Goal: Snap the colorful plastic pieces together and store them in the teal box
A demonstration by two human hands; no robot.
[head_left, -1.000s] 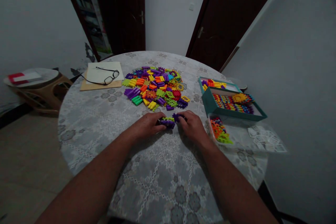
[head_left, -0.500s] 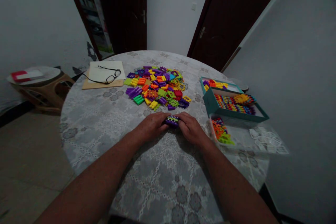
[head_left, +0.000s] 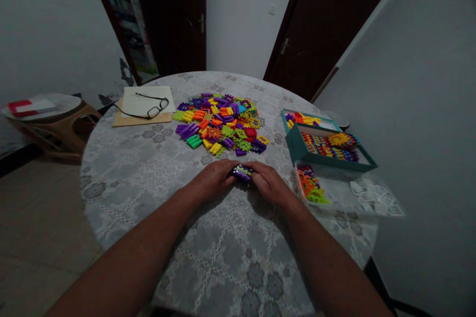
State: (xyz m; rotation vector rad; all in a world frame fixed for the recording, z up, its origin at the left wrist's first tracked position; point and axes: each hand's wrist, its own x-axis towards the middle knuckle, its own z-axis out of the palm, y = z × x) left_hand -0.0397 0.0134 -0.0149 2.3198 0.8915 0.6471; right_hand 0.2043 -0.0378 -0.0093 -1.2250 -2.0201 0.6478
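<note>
The head camera looks forward and down over the table (head_left: 208, 257).

Left grip (head_left: 216, 176), right grip (head_left: 267, 181), held pieces (head_left: 243, 173)

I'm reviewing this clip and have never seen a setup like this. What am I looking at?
There's no robot here: these are a person's bare hands, seen from a camera worn on their head, looking forward and down. The left hand and right hand hold a small purple-and-green stack of plastic pieces between them. On the round table, beyond the hands, is a pile of interlocking plastic pieces. Eyeglasses rest on paper to the left; a teal box and plastic tub hold more pieces to the right.
</note>
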